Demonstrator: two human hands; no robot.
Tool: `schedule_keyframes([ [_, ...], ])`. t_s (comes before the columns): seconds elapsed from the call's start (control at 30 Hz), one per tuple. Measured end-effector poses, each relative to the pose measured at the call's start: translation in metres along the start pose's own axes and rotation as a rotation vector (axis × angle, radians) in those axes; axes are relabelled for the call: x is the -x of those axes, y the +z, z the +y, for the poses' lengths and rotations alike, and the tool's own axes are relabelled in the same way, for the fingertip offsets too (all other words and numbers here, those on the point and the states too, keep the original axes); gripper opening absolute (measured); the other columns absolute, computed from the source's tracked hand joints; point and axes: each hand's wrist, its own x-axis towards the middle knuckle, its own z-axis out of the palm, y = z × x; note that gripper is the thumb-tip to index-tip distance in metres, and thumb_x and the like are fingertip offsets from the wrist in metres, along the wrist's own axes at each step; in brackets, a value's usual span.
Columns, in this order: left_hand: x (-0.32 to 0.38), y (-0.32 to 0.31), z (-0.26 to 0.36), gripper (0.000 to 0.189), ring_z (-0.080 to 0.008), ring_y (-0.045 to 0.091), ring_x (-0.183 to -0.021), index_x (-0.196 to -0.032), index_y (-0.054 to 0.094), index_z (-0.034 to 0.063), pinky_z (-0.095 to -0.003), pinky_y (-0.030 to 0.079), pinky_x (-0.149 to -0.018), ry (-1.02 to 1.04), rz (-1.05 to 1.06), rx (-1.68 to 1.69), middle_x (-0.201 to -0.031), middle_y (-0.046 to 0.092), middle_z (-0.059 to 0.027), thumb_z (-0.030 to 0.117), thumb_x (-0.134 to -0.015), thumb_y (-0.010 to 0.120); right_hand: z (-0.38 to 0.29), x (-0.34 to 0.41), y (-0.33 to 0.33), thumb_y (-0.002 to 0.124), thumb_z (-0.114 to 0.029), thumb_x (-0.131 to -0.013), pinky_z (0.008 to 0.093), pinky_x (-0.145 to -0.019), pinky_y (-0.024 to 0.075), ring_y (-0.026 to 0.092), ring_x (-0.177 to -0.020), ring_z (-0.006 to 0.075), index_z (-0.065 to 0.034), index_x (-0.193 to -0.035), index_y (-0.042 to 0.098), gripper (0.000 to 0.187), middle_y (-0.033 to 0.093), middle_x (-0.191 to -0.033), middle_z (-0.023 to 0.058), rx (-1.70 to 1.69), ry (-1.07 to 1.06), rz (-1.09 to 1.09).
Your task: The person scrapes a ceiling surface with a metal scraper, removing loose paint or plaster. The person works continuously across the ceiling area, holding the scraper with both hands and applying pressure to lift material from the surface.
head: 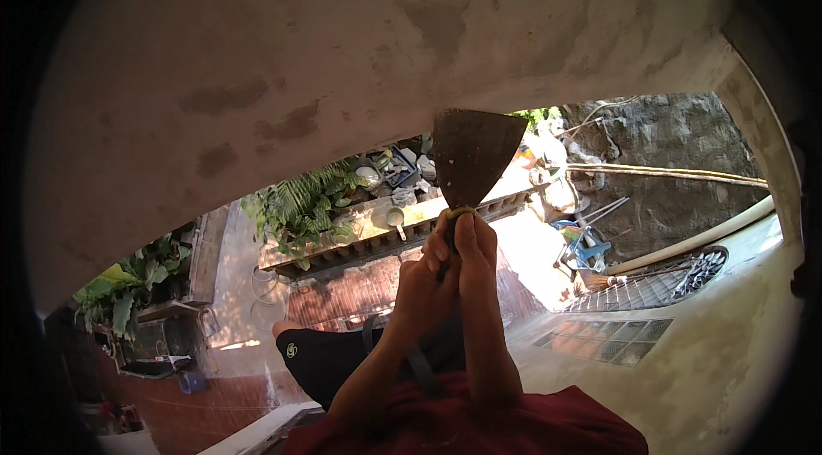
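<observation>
Both hands are on one wide putty knife, held blade up at the centre of the view. My left hand (424,288) wraps the handle from the left, low down. My right hand (478,256) closes on it from the right, its thumb just below the blade. Most of the handle is hidden by the fingers. The dark, flared blade (478,153) has a few pale specks. Its broad edge is at the lower border of a plastered surface (347,50) with darker, damp-looking patches; whether it touches cannot be told.
Below are a ledge (366,224) with a long-handled pot (395,217), leafy plants (308,204) and a red tiled floor (353,281). At right are a broom (600,280), a blue plastic item (587,249), long poles (668,174), a metal grille (648,285) and a plastered wall (700,365).
</observation>
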Motion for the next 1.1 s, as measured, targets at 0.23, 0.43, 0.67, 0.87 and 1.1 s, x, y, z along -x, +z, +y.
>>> schedule_keyframes([
  [0.23, 0.002, 0.003, -0.004, 0.019, -0.0226, 0.065, -0.059, -0.077, 0.058, -0.0034, -0.0313, 0.048, -0.052, 0.077, 0.038, -0.064, -0.061, 0.061, -0.0125, 0.015, -0.084, 0.056, -0.003, 0.001, 0.000, 0.042, -0.035, -0.097, 0.0232, -0.051, 0.0384, 0.044, -0.055, 0.0101, -0.0002, -0.087, 0.049, 0.037, 0.046, -0.063, 0.0030, -0.001, 0.041, 0.037],
  [0.43, -0.004, 0.005, -0.001, 0.023, -0.0194, 0.065, -0.058, -0.079, 0.058, -0.0043, -0.0307, 0.047, -0.052, 0.010, -0.060, -0.024, -0.060, 0.062, -0.0111, 0.017, -0.086, 0.055, -0.008, -0.002, -0.003, 0.041, -0.035, -0.098, 0.0230, -0.051, 0.0389, 0.045, -0.055, 0.0097, -0.0006, -0.086, 0.049, 0.037, 0.046, -0.062, 0.0028, -0.063, 0.025, 0.074],
  [0.67, -0.002, 0.010, 0.006, 0.026, -0.0156, 0.063, -0.056, -0.073, 0.057, -0.0048, -0.0292, 0.046, -0.050, 0.016, 0.020, -0.034, -0.058, 0.061, -0.0089, 0.018, -0.086, 0.055, -0.015, 0.000, 0.002, 0.041, -0.035, -0.098, 0.0221, -0.048, 0.0380, 0.043, -0.053, 0.0087, -0.0012, -0.084, 0.049, 0.037, 0.045, -0.061, 0.0020, -0.001, 0.090, 0.073],
  [0.87, 0.001, 0.005, 0.009, 0.024, -0.0157, 0.064, -0.057, -0.077, 0.057, -0.0044, -0.0299, 0.046, -0.051, 0.013, -0.021, -0.028, -0.060, 0.061, -0.0091, 0.017, -0.086, 0.054, -0.021, 0.001, 0.006, 0.040, -0.034, -0.098, 0.0224, -0.048, 0.0382, 0.043, -0.053, 0.0088, -0.0015, -0.084, 0.048, 0.037, 0.044, -0.061, 0.0021, -0.021, 0.073, 0.081],
  [1.1, 0.003, 0.010, 0.015, 0.025, -0.0182, 0.065, -0.059, -0.080, 0.057, -0.0051, -0.0301, 0.047, -0.051, 0.016, 0.010, 0.005, -0.060, 0.061, -0.0110, 0.019, -0.087, 0.053, -0.025, 0.004, 0.007, 0.040, -0.033, -0.099, 0.0230, -0.048, 0.0384, 0.044, -0.052, 0.0092, -0.0019, -0.084, 0.049, 0.035, 0.044, -0.061, 0.0017, 0.013, 0.082, 0.072],
])
